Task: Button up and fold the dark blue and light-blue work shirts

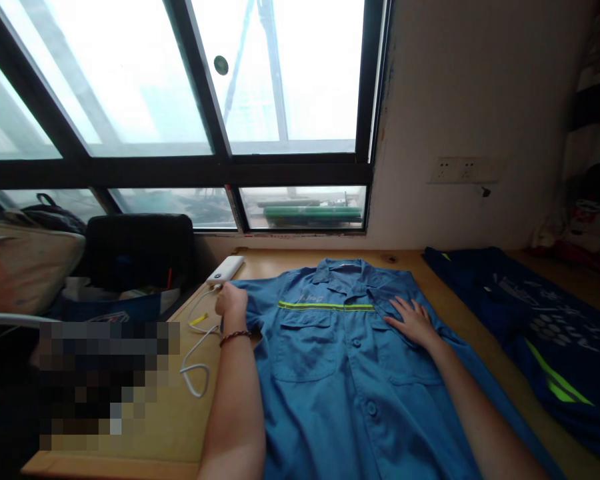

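Observation:
A blue work shirt (310,353) with a yellow-green reflective stripe lies spread face up on the wooden table, collar toward the window. My left hand (231,303) is closed at the shirt's left sleeve, gripping its cloth; the fingertips are partly hidden. Just beyond that hand is a white power bank (226,269) with a white cable (196,367) plugged into it. Flat on the shirt's right chest, near the stripe's end, rests my right hand (411,321) with its fingers spread.
Dark blue clothing (540,313) with yellow-green strips lies along the table's right side. Left of the wooden table (155,443) are a black chair back (140,250) and a blue bag (100,312). A window and a wall with sockets (463,169) stand behind.

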The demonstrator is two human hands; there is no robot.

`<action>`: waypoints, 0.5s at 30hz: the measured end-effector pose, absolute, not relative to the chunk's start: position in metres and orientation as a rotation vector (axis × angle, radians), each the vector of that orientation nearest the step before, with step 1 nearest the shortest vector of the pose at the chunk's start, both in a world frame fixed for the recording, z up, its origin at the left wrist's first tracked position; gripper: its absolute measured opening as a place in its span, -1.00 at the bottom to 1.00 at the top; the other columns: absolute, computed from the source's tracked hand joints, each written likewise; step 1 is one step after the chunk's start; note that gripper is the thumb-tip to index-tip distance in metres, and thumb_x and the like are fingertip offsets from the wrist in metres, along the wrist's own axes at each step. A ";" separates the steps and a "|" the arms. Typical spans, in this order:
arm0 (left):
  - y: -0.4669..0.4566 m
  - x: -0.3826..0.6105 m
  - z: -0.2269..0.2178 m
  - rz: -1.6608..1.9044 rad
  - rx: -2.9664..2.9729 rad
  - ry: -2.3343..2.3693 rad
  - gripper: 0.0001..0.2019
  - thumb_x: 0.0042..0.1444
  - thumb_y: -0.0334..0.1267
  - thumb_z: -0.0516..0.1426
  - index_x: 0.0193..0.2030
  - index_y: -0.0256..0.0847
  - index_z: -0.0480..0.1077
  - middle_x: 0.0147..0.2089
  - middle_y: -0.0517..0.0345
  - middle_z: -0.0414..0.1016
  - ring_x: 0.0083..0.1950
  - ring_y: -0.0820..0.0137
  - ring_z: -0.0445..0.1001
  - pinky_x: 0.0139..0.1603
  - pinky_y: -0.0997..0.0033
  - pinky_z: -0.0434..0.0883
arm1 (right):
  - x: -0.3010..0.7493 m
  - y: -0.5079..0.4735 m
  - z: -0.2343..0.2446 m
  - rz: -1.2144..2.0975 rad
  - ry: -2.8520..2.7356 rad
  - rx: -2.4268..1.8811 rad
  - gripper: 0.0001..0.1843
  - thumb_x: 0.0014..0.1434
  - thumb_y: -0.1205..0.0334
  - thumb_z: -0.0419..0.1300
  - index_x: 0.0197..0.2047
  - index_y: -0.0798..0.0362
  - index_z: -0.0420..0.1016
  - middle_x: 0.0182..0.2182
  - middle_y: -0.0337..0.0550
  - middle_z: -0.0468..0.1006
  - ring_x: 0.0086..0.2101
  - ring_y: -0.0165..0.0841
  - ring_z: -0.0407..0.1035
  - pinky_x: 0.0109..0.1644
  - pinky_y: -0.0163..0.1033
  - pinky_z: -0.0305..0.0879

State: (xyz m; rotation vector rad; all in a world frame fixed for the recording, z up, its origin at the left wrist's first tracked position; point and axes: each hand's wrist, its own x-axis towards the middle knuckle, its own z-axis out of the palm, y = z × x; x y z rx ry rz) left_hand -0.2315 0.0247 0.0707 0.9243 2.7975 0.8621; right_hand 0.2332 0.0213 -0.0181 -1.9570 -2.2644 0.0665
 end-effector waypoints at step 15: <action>0.024 -0.136 0.128 0.731 1.399 1.663 -0.55 0.05 -0.24 0.03 0.10 -0.29 0.15 -0.08 -0.15 0.36 -0.39 0.38 0.47 -0.45 0.42 0.42 | 0.234 0.022 -0.018 0.080 -2.265 -1.953 -0.24 -0.01 -0.36 -0.21 0.19 -0.18 0.04 0.19 -0.28 0.04 0.13 -0.02 -0.13 0.13 0.10 -0.18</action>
